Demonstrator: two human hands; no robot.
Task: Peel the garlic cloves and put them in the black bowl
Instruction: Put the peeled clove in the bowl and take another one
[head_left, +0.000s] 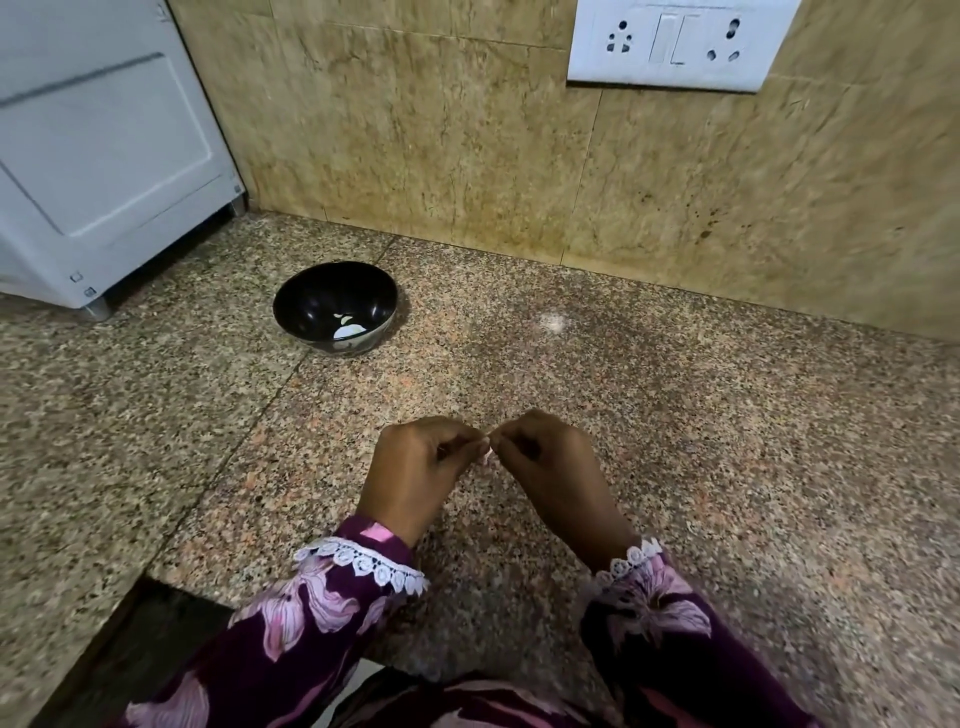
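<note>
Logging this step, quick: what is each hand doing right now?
Left hand: closed, fingertips pinching the small pale garlic clove between both hands.
Right hand: closed, pinching the same clove from the other side.

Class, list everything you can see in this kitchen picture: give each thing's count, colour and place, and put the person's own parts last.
Bowl: one, black, on the counter, back left; pale bits inside.
Garlic clove: one, whitish, pinched between both hands, mostly hidden.
Counter: one, speckled brown granite, fills the foreground.
Wall tiles: beige, behind the counter.
Socket panel: one, white, on the wall, top right.
Appliance: one, white, back left on the counter.
Sleeves: two, purple floral with white lace cuffs, bottom.
Left hand: one, centre, above the counter.
Right hand: one, beside it.
</note>
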